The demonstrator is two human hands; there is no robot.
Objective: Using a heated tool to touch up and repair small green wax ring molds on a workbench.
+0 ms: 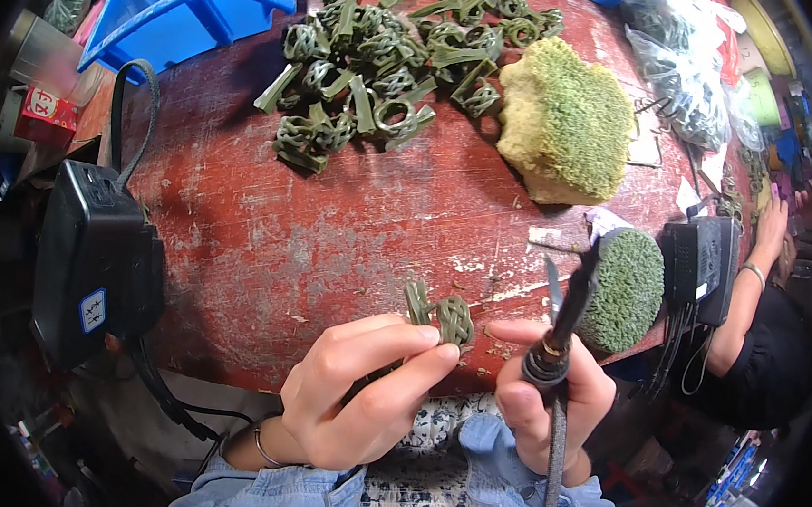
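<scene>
My left hand [358,383] pinches a small dark-green ring-shaped piece with a woven pattern [455,322] and a short strip sticking out at its side. Its thumb and fingertips press on the piece just over the table's near edge. Close by on the right, my right hand [561,399] grips a dark pen-shaped tool [568,309], which points away from me. A grey cord [555,456] runs down from that tool. Beside its shaft a slim grey blade [554,289] shows; whether it belongs to the tool I cannot tell. The tool and the woven piece are apart.
Many similar green woven pieces [373,60] lie heaped at the far middle of the worn red table [312,237]. A yellow-green sponge-like block [569,119] and a round green pad [624,290] sit right. Black boxes [91,257] flank me; a blue bin [191,13] stands far left. Another person's arm [753,271] shows right.
</scene>
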